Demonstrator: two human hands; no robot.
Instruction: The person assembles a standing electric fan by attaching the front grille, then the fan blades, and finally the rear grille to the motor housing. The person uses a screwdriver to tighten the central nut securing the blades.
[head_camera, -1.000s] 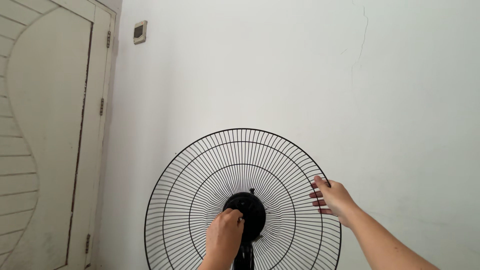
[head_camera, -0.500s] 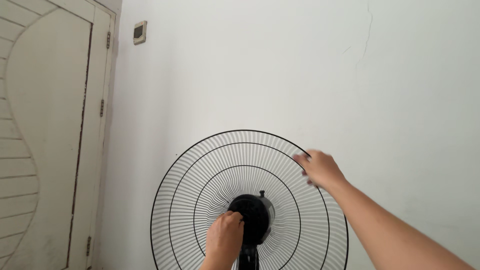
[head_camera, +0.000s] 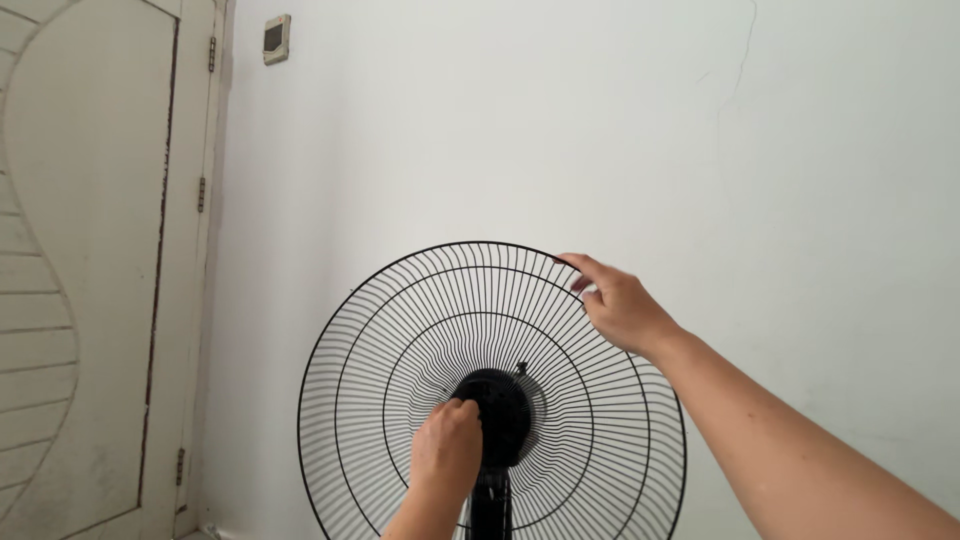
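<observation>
Gripping fan grille (head_camera: 420, 330) rim and hub, both hands (head_camera: 620, 305).

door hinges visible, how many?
3, all on the door's right edge: top hinge, middle hinge, bottom hinge. None looks hidden.

White wall (head_camera: 600, 120), door (head_camera: 90, 250), wall switch (head_camera: 277, 39)

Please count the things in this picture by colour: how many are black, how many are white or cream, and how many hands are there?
Black: 2 - fan grille, fan hub
White or cream: 3 - wall, door, wall box
Hands: 2 - left hand at the hub, right hand on the grille rim
Total: 7
</observation>
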